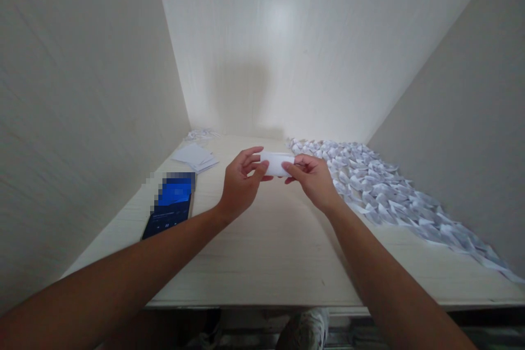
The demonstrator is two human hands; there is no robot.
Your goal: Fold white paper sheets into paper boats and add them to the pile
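Both my hands meet above the middle of the pale wooden table, pinching a small folded white paper between them. My left hand grips its left end with thumb and curled fingers. My right hand grips the right end, fingers closed over the fold. The paper is held slightly above the tabletop.
A long heap of several folded white paper pieces runs along the right side. A small stack of flat white sheets lies at the back left, with a few scraps behind. A phone with a lit screen lies at left. Walls enclose three sides.
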